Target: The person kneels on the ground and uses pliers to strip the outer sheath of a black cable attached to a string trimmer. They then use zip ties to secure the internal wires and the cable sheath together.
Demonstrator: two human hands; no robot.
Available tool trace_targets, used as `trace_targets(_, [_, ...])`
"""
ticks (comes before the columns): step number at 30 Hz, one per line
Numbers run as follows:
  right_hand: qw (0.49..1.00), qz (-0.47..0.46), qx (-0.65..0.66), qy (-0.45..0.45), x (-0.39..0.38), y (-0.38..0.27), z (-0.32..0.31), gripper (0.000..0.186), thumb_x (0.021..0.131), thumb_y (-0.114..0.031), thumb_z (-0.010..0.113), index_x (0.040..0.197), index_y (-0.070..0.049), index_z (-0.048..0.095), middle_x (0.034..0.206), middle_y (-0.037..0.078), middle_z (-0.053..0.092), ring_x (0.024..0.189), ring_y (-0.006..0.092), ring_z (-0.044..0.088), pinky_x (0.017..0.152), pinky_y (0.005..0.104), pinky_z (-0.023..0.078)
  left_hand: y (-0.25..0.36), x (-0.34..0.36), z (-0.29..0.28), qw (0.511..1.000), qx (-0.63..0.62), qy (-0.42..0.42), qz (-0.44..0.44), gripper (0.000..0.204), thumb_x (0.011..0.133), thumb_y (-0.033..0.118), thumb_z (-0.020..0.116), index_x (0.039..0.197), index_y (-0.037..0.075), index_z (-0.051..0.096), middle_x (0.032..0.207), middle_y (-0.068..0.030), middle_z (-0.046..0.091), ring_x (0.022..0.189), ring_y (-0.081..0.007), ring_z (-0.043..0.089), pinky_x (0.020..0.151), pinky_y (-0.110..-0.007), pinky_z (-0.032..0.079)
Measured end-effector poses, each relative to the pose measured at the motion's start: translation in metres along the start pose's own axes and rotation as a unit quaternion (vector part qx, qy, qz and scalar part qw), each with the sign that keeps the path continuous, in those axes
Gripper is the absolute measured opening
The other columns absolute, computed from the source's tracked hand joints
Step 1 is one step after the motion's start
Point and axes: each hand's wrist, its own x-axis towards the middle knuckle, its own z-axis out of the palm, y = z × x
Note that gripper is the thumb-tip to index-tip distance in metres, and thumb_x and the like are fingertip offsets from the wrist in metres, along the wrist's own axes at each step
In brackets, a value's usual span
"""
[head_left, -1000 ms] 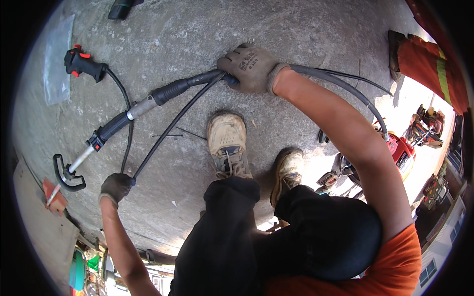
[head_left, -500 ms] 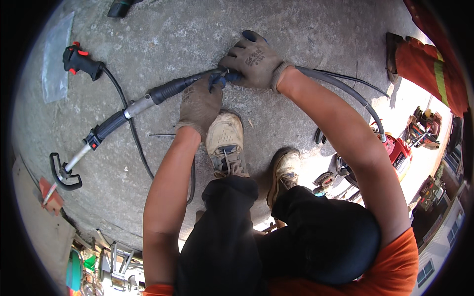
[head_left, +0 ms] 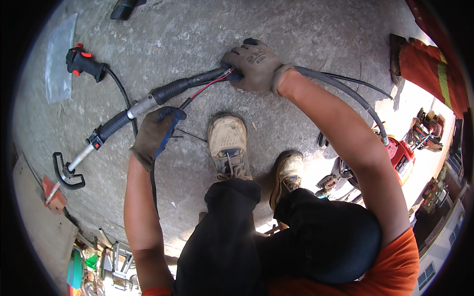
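My gloved right hand (head_left: 254, 66) is closed on the dark flexible shaft (head_left: 335, 81) of a tool. My gloved left hand (head_left: 157, 133) pinches a black cable (head_left: 154, 182) below it; thin red and black wires (head_left: 207, 87) run from the cable's end up to my right hand. The tool's metal tube (head_left: 144, 105), with black grips and a loop handle (head_left: 67, 175), lies diagonally on the concrete. A black trigger handle (head_left: 85, 64) with red levers lies at upper left on its own cable. At right, the flexible shaft bends down to a red engine unit (head_left: 399, 157), partly hidden by my right arm.
A clear plastic bag (head_left: 58, 59) and a dark object (head_left: 123, 9) lie on the concrete floor (head_left: 296, 29). An orange garment with a yellow stripe (head_left: 428, 74) is at upper right, machinery (head_left: 424, 129) beyond. A board (head_left: 39, 207) and clutter lie at lower left.
My left hand moved from lower left up to my right hand, then back down-left along the cable; red and black wires now show between them. My right hand stays on the shaft.
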Motion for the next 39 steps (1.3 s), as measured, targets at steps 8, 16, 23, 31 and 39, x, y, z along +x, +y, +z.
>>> trace_targets(8, [0.991,0.065,0.112,-0.029,-0.009,0.0,-0.003,0.044,0.085,-0.028,0.073,0.126,-0.013,0.064,0.101,0.01,0.073,0.098,0.0319,0.07,0.102,0.0444,0.048,0.054,-0.028,-0.002,1.0,0.017,-0.015,-0.011,0.024,0.101,0.015,0.057,0.112,0.005,0.076,0.062,0.0106,0.044,0.054,-0.0005,0.035,0.049,-0.022,0.026])
trace_targets(16, [0.985,0.028,0.169,0.032,-0.009,0.003,0.013,0.033,0.087,-0.023,0.065,0.12,-0.019,0.068,0.105,0.007,0.074,0.104,0.0289,0.07,0.115,0.0462,0.037,0.068,-0.025,-0.017,0.995,0.081,0.065,0.006,0.026,0.103,0.02,0.057,0.113,0.004,0.074,0.064,0.0059,0.053,0.054,-0.0017,0.042,0.048,-0.022,0.031])
trace_targets(23, [0.988,0.06,0.146,0.001,-0.008,-0.007,0.004,0.03,0.088,-0.022,0.065,0.117,-0.012,0.067,0.106,0.016,0.073,0.105,0.0347,0.069,0.103,0.046,0.049,0.079,0.036,0.035,0.901,0.374,0.1,0.198,0.036,0.098,0.02,0.058,0.13,0.005,0.061,0.108,-0.0213,0.072,0.091,-0.0332,0.071,0.079,-0.045,0.055])
trace_targets(31, [0.982,0.079,0.17,-0.004,-0.009,-0.001,0.008,0.04,0.09,-0.025,0.065,0.124,-0.007,0.062,0.113,0.018,0.072,0.112,0.0371,0.067,0.103,0.0457,0.05,0.09,0.059,0.082,0.851,0.492,0.066,0.172,0.03,0.099,0.028,0.057,0.12,0.008,0.065,0.11,-0.0195,0.072,0.103,-0.0378,0.07,0.087,-0.051,0.057])
trace_targets(39, [0.985,0.061,0.158,0.018,-0.01,-0.009,0.012,0.047,0.091,-0.027,0.062,0.134,-0.008,0.057,0.121,0.017,0.07,0.117,0.0342,0.066,0.108,0.0437,0.046,0.101,0.099,0.038,0.893,0.414,-0.132,0.119,0.028,0.096,0.031,0.061,0.098,0.007,0.076,0.088,-0.0111,0.072,0.076,-0.0229,0.068,0.067,-0.039,0.055])
